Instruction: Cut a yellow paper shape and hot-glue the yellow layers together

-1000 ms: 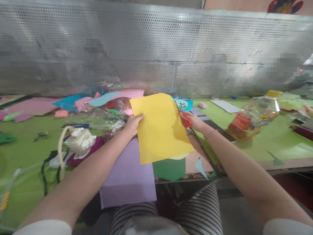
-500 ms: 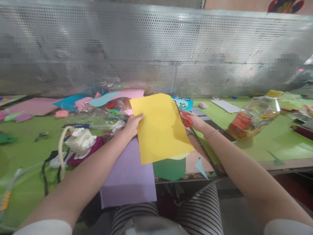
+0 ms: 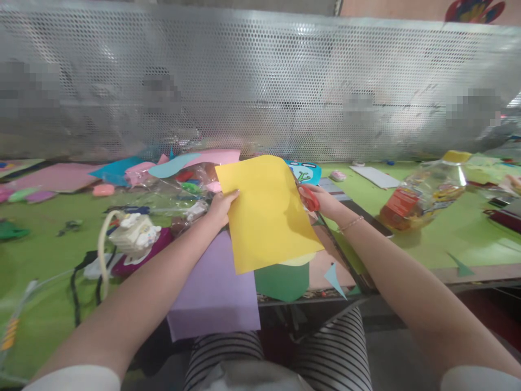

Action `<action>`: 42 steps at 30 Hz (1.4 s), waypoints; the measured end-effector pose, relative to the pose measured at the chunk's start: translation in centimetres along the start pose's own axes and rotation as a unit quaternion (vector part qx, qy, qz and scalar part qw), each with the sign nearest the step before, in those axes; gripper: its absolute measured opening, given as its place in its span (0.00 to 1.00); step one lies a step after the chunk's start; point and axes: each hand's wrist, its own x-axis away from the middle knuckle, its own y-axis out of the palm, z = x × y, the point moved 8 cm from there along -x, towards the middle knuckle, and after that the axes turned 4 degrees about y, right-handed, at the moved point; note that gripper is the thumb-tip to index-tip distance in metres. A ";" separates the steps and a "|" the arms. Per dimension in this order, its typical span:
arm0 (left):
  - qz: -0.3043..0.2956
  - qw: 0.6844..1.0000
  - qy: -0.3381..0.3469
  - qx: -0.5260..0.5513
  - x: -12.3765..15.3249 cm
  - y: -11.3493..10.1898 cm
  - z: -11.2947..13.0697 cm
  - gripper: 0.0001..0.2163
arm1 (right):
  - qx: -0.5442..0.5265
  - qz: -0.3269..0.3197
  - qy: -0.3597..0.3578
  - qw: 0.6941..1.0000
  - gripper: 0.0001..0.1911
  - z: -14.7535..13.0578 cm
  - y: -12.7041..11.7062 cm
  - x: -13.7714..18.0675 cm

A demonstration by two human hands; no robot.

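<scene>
Since the earlier frame, I see the lower edge of the purple sheet [image 3: 215,293] shifted slightly higher, where it overhangs the near edge of the bench [image 3: 431,250]. Beside it, a dark green sheet [image 3: 283,282] reaches that edge. Above, I have the left hand [image 3: 222,206] with fingers pinching the yellow sheet [image 3: 268,217] by its left side, the right hand [image 3: 324,201] gripping red scissors [image 3: 311,200] at its right side. A perforated screen [image 3: 260,70] lines the far edge.

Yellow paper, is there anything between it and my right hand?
Yes: the red scissors, held in the right hand at the right edge of the yellow paper. Nothing else visible intervenes.
</scene>
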 end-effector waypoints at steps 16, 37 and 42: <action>0.000 1.000 0.002 0.007 0.1 0.0 0.2 0.12 | 0.000 0.057 0.011 0.998 0.18 -0.2 -1.0 -0.1; 0.008 1.000 -0.005 0.004 0.4 0.3 0.3 0.12 | -0.006 0.008 0.002 1.000 0.19 0.5 -0.2 -0.4; -0.002 1.000 -0.008 0.009 0.2 0.3 0.1 0.13 | 0.001 0.007 0.009 1.000 0.19 0.3 -0.1 -0.1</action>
